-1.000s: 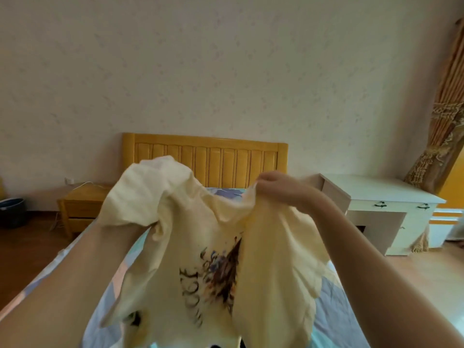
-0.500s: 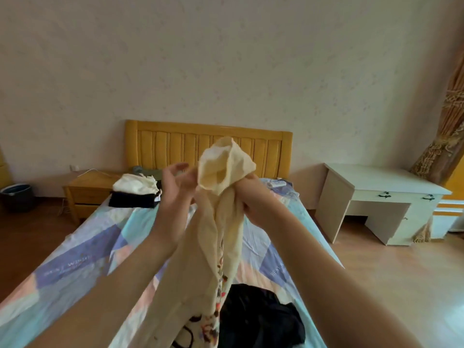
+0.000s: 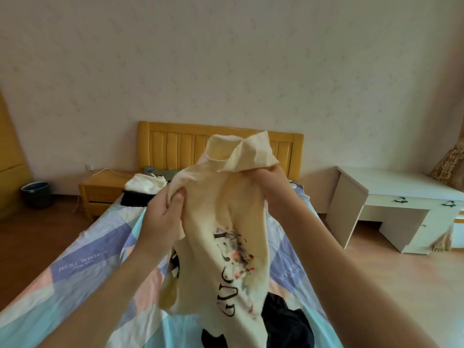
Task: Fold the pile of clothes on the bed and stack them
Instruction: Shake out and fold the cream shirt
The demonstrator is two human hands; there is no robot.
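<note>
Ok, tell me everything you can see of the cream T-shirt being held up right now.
The cream T-shirt is soft, creased fabric with a multicoloured print and black lettering on the side facing the camera. It hangs bunched and unfolded above the bed, its lower end by dark clothes. The left hand pinches one upper edge; the right hand grips the other, a flap standing above it.

The cream shirt (image 3: 233,222) is soft matt cloth, creased, with a printed graphic. Behind it the headboard (image 3: 175,146) is glossy varnished wood; below it the bed sheet (image 3: 82,267) is smooth printed cotton-like cloth. The floor (image 3: 401,277) looks like polished wood.
</note>
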